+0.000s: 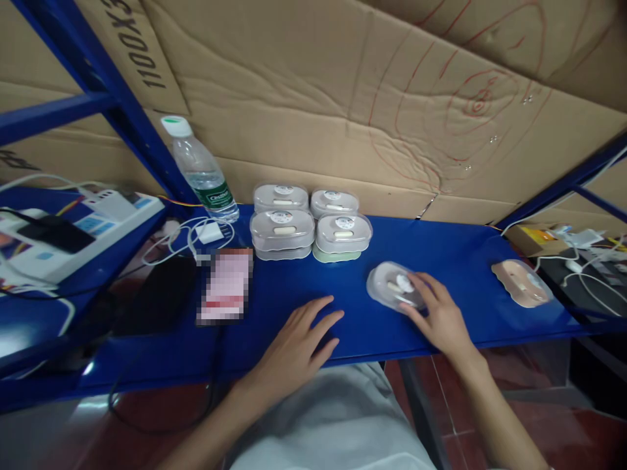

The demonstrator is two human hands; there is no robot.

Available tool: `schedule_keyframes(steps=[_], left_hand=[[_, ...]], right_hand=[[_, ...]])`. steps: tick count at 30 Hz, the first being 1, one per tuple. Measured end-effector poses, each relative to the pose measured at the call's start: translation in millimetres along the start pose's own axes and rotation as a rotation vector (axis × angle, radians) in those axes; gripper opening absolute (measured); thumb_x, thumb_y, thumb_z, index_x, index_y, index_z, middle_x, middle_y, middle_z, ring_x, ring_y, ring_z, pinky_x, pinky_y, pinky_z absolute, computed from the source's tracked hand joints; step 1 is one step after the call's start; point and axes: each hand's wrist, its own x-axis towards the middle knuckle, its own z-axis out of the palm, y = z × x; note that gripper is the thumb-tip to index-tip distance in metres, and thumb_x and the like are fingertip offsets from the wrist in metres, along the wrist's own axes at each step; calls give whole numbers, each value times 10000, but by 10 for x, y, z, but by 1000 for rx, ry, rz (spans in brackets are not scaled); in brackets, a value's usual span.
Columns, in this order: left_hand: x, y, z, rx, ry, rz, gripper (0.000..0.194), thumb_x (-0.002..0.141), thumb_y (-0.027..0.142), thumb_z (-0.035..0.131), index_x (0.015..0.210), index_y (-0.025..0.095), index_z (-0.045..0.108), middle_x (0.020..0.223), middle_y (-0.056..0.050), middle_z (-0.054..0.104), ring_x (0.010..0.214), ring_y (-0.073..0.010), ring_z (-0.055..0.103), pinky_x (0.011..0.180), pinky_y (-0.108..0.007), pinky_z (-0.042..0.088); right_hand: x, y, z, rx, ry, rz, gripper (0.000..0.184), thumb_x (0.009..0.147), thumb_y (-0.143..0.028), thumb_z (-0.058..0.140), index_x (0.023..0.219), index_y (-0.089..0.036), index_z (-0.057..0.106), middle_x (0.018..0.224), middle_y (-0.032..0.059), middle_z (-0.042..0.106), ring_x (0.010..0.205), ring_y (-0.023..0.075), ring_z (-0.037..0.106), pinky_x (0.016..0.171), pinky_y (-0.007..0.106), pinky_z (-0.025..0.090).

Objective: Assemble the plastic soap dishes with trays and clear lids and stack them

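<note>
My right hand (441, 316) has its thumb and fingers around the right end of a small oval box with a clear lid (386, 287). A round white label and a pale latch show on its top. My left hand (304, 336) is open over the blue shelf (313, 287), fingers apart, with nothing in it. Behind it, similar lidded boxes (282, 228) stand stacked in two columns and two rows, with a greenish one (337, 256) low at the front right. A beige-pink box or lid (522, 284) lies apart at the far right.
A water bottle (206, 173) stands at the back left. Near it lie a white charger with cable (210, 232) and a pixelated flat object (228, 287). Power strips (93, 228) sit left, cables and a cardboard box (539, 238) right. A cardboard wall (313, 117) closes the back.
</note>
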Motion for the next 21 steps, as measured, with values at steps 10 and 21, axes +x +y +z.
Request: schedule_keyframes(steps=[10,21], left_hand=[[1,-11,38,32,26,18,682,1059,316,659,1672,263,367,1724,-188,355,1581,-350,420,1235,-550,485],[62,46,-27,101,-58,156,243,1104,357,584,1254,188,673,1488,-89,674,1517,-335,467,1200,-527,454]], right_hand=[[274,-648,235,250,-155,-194,547,1095,-512,550,1588,-276,533,1550,112,640,1407,307,632,1117,499,568],[165,-201,345,124,-40,25,591,1083,-522,566,1611,-263,513,1669,153,504,1558,381,460,1225,636,436]])
